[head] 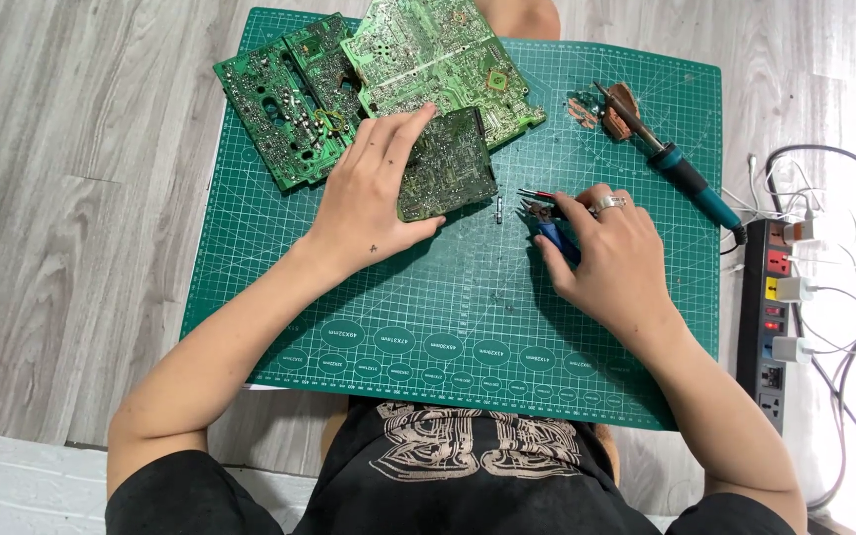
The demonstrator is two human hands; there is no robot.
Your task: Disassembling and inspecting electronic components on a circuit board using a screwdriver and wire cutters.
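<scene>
My left hand [374,193] lies flat on a small dark green circuit board [451,163] near the middle of a green cutting mat [468,327], gripping its left edge. My right hand [611,253] is closed around small blue-handled pliers [552,230] whose red-tipped jaws point left toward the board. A tiny loose metal part [500,211] rests on the mat between the board and the pliers.
Two larger circuit boards [289,94] [443,54] lie at the mat's far edge. A teal-handled soldering iron [676,163] rests at the far right beside a copper-coloured stand [618,109]. A power strip [773,317] with plugs and cables sits on the floor to the right.
</scene>
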